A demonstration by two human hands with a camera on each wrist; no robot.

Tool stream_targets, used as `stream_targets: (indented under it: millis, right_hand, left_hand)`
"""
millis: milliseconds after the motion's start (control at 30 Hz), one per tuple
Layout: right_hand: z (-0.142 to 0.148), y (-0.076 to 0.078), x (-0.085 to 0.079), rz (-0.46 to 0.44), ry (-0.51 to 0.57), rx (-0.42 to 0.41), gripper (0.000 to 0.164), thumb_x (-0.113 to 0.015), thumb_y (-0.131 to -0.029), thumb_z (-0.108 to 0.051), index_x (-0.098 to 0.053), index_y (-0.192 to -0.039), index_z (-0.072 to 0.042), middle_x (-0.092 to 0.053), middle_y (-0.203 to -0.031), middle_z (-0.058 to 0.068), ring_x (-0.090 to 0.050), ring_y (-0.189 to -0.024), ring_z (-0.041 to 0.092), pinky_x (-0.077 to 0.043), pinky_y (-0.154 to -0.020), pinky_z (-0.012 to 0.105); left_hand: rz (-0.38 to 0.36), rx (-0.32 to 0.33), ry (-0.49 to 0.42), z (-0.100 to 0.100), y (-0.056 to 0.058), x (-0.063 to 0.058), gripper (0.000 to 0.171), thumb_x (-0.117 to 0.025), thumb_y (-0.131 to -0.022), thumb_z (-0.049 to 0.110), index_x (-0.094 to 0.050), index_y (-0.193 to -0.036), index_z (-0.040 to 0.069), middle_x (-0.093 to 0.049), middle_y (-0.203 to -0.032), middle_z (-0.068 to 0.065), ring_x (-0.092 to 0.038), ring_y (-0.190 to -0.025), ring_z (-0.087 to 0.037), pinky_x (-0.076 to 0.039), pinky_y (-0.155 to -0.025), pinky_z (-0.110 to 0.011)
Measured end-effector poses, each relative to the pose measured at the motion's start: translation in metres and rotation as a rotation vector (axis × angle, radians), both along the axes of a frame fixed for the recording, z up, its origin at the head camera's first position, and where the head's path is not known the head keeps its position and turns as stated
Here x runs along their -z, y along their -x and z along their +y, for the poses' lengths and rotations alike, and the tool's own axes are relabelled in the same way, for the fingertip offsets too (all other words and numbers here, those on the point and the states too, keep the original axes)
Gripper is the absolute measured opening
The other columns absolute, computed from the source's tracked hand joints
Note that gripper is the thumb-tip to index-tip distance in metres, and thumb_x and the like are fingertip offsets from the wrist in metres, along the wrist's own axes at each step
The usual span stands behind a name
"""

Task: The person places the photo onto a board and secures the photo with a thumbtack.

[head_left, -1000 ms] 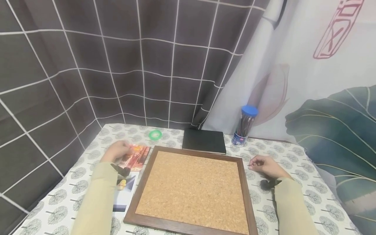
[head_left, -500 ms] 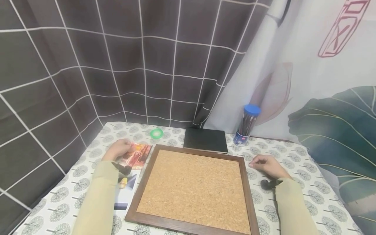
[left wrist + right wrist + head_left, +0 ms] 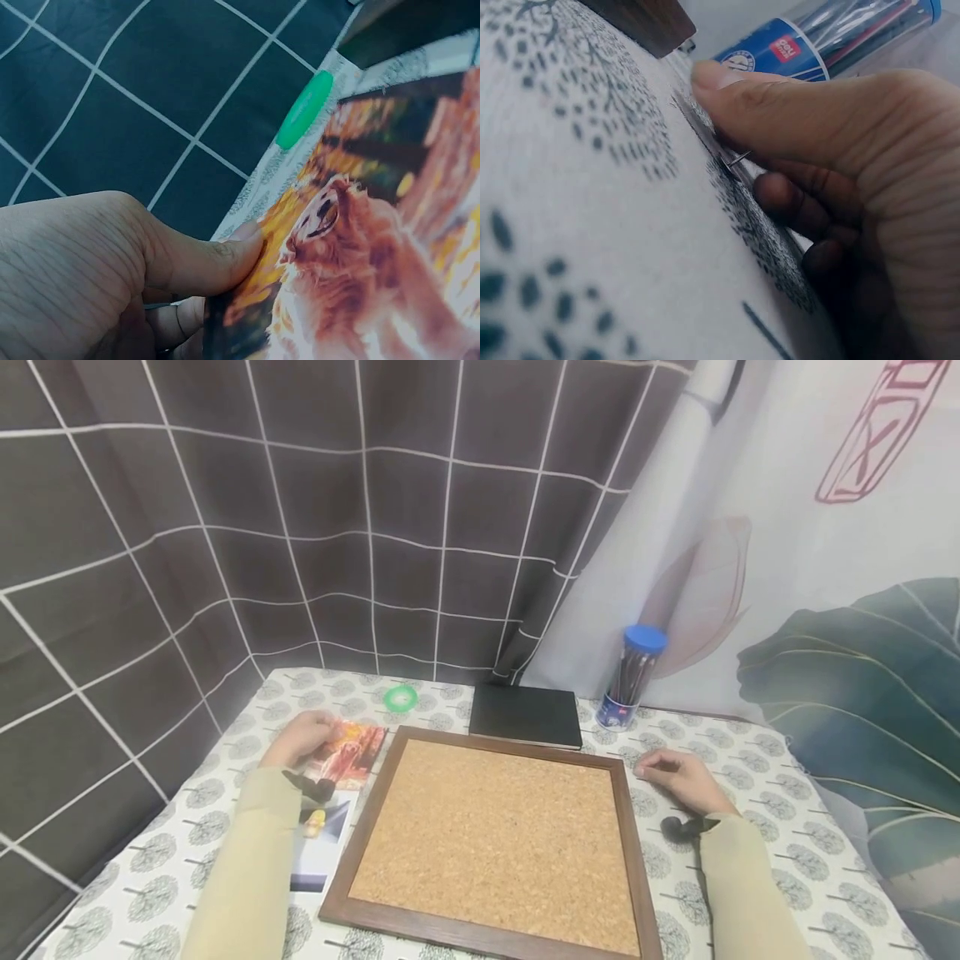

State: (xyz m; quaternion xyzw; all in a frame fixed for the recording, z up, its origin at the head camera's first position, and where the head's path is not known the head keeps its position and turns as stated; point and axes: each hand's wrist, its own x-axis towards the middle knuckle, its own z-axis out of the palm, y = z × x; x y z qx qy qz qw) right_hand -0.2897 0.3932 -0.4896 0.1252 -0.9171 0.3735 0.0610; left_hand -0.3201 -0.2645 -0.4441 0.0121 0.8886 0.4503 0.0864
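Observation:
My left hand (image 3: 303,739) pinches the left edge of a printed photo of a reddish-brown dog (image 3: 360,262), thumb on its face, at the left of the cork board. A second picture with a yellow figure (image 3: 318,852) lies below it, partly under the sleeve. Between the two hands lies the cork board (image 3: 495,835) in its brown wooden frame. My right hand (image 3: 684,777) is right of the frame, fingers curled, thumb close to the index finger. At the thumb's lower edge a small metal pin (image 3: 739,160) points upward; I cannot tell whether the fingers hold it.
Behind the board lies a black flat book (image 3: 525,717). To its right stands a blue-lidded clear jar of pencils (image 3: 632,678). A green tape roll (image 3: 401,698) lies at the back left. Curtains rise behind the patterned tablecloth (image 3: 168,852).
The head view has shifted slightly. The right hand's fingers have shifted a little, thumb and index drawn closer together; the left hand stays at the dog photo.

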Motion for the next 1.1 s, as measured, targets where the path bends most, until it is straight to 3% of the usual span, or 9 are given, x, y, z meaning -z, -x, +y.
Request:
stream_targets:
  millis: [200,300,400,500,567,700,867,967,1100]
  right_hand:
    - [0.002,-0.002,-0.002,-0.023,0.051,0.07,0.026,-0.07,-0.095,-0.038,-0.074,-0.104,-0.015,-0.074,-0.112,0.002,-0.064,-0.104,0.005,-0.043,-0.101,0.051]
    - [0.002,-0.003,-0.003,-0.04,0.066,0.1,0.033,-0.069,-0.095,-0.042,-0.072,-0.109,-0.012,-0.073,-0.114,0.007,-0.064,-0.106,0.012,-0.042,-0.101,0.057]
    - [0.002,0.0,-0.003,-0.016,0.062,0.128,0.039,-0.068,-0.095,-0.045,-0.07,-0.115,-0.012,-0.071,-0.116,0.011,-0.062,-0.104,0.011,-0.04,-0.1,0.061]
    - [0.003,0.003,-0.002,0.026,0.042,0.137,0.037,-0.066,-0.096,-0.044,-0.071,-0.113,-0.011,-0.071,-0.115,0.012,-0.059,-0.102,0.006,-0.04,-0.1,0.06]
    - [0.002,0.003,-0.001,0.033,0.033,0.141,0.036,-0.064,-0.097,-0.043,-0.072,-0.109,-0.01,-0.071,-0.114,0.013,-0.059,-0.105,0.012,-0.04,-0.1,0.06]
    - [0.002,0.002,-0.001,0.007,0.036,0.134,0.037,-0.063,-0.098,-0.043,-0.072,-0.106,-0.008,-0.071,-0.116,0.015,-0.059,-0.113,0.029,-0.038,-0.102,0.062]
    - [0.002,0.003,-0.003,-0.009,0.038,0.124,0.039,-0.062,-0.099,-0.042,-0.071,-0.114,-0.007,-0.07,-0.119,0.016,-0.057,-0.12,0.04,-0.034,-0.105,0.064]
    - [0.002,0.003,-0.003,-0.019,0.027,0.124,0.04,-0.061,-0.1,-0.042,-0.07,-0.116,-0.006,-0.07,-0.119,0.017,-0.056,-0.121,0.042,-0.034,-0.105,0.064]
    - [0.002,0.002,0.0,-0.036,0.02,0.139,0.041,-0.061,-0.099,-0.045,-0.07,-0.115,-0.008,-0.07,-0.12,0.016,-0.057,-0.121,0.041,-0.035,-0.104,0.064]
  left_hand:
    - [0.031,-0.053,-0.133,0.0,0.001,0.001,0.045,-0.057,-0.094,0.007,-0.047,-0.132,-0.016,-0.061,-0.109,-0.021,-0.058,-0.083,-0.019,-0.052,-0.074,-0.03]
    - [0.04,-0.084,-0.26,0.001,0.001,0.0,0.056,-0.054,-0.094,0.002,-0.035,-0.144,-0.01,-0.055,-0.114,-0.022,-0.057,-0.08,-0.015,-0.053,-0.072,-0.028]
    - [0.078,-0.092,-0.314,0.001,0.002,-0.002,0.061,-0.053,-0.096,0.001,-0.029,-0.152,-0.003,-0.052,-0.11,-0.018,-0.057,-0.073,-0.013,-0.055,-0.068,-0.027]
    - [0.157,-0.115,-0.231,0.001,0.006,-0.005,0.056,-0.053,-0.099,0.006,-0.033,-0.151,0.0,-0.053,-0.107,-0.018,-0.057,-0.07,-0.012,-0.054,-0.067,-0.026]
    - [0.203,-0.161,-0.174,0.001,0.008,-0.006,0.053,-0.055,-0.1,0.01,-0.037,-0.149,0.0,-0.054,-0.107,-0.02,-0.057,-0.069,-0.012,-0.053,-0.065,-0.026]
    - [0.282,-0.247,-0.151,0.002,0.01,-0.007,0.052,-0.059,-0.1,0.013,-0.04,-0.147,0.0,-0.056,-0.109,-0.023,-0.059,-0.067,-0.011,-0.055,-0.063,-0.028]
    - [0.383,-0.321,-0.116,0.003,0.013,-0.009,0.053,-0.068,-0.097,0.022,-0.048,-0.144,0.008,-0.062,-0.12,-0.025,-0.065,-0.083,-0.021,-0.054,-0.08,-0.039]
    - [0.401,-0.329,-0.12,0.006,0.012,-0.012,0.053,-0.072,-0.094,0.024,-0.052,-0.141,0.011,-0.064,-0.125,-0.024,-0.065,-0.095,-0.032,-0.049,-0.089,-0.045]
    - [0.365,-0.303,-0.203,0.012,0.011,-0.018,0.052,-0.072,-0.094,0.018,-0.052,-0.142,0.011,-0.058,-0.136,-0.024,-0.066,-0.104,-0.041,-0.056,-0.086,-0.044]
